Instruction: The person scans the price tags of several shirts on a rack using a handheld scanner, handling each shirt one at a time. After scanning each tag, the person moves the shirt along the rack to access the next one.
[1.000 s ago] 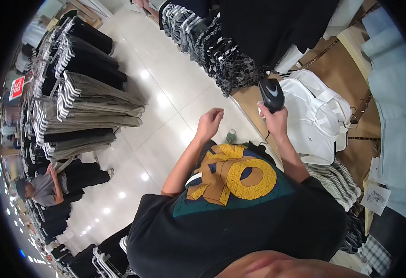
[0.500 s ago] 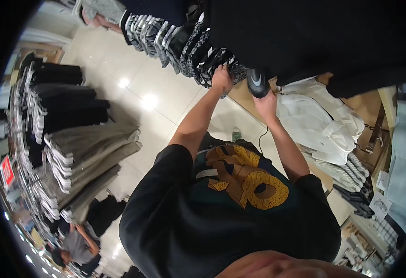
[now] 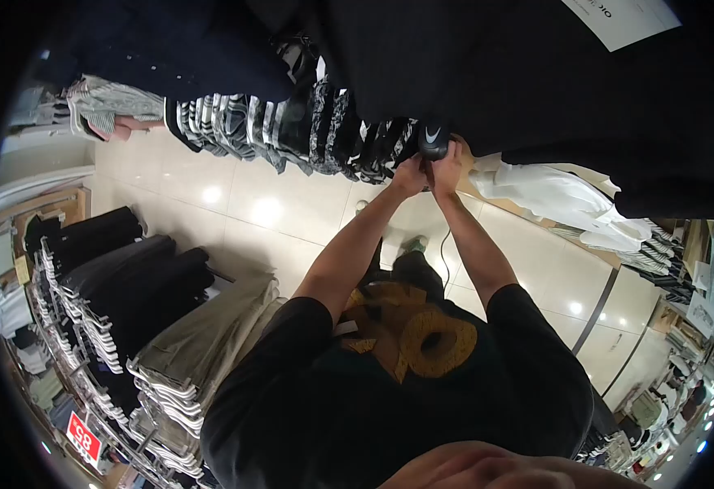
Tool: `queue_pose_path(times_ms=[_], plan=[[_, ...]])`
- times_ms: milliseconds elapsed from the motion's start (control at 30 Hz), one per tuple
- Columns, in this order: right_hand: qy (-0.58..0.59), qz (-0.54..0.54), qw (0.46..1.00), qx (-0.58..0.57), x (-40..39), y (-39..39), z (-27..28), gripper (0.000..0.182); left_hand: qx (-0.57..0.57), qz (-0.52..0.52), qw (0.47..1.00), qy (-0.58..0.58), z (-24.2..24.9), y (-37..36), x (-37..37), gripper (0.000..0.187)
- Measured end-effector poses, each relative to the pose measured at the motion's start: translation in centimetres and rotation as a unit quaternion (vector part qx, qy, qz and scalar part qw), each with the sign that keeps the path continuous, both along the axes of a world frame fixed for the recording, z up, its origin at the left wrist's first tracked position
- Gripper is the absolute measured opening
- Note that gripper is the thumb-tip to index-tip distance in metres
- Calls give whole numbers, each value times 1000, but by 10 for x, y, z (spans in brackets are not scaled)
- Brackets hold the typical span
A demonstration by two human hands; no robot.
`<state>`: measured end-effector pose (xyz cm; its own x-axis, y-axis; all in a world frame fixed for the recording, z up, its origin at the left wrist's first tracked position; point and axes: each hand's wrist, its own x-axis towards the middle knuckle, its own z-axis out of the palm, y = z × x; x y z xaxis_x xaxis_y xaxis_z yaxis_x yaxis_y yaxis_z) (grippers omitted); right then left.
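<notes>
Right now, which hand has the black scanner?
The right hand, gripping the black scanner; the left hand is close beside it, next to patterned clothes.

Two hands [image 3: 410, 177] [image 3: 447, 171], one scanner [image 3: 434, 145]

Right fingers [image 3: 456, 150] around scanner [image 3: 434, 145], patterned garments [image 3: 339, 130]

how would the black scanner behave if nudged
The black scanner looks rigid, judging by its smooth, hard-looking shell. Its rounded head may let it rock. The thin cord below, if attached, would probably trail along.
</notes>
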<state>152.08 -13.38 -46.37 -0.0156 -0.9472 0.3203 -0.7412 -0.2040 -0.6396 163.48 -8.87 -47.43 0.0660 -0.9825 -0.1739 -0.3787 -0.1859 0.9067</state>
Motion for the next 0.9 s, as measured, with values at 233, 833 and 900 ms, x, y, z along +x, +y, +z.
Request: queue_pose_path(times_ms=[233, 833, 900], plan=[[-63, -30, 996, 54, -23, 19, 15, 48, -91, -6, 996, 22, -37, -61, 16, 39], [-28, 221, 945, 237, -291, 252, 243, 67, -155, -171, 961, -151, 134, 120, -70, 59], [-34, 232, 930, 284, -314, 262, 287, 72, -130, -288, 942, -113, 150, 155, -81, 59]])
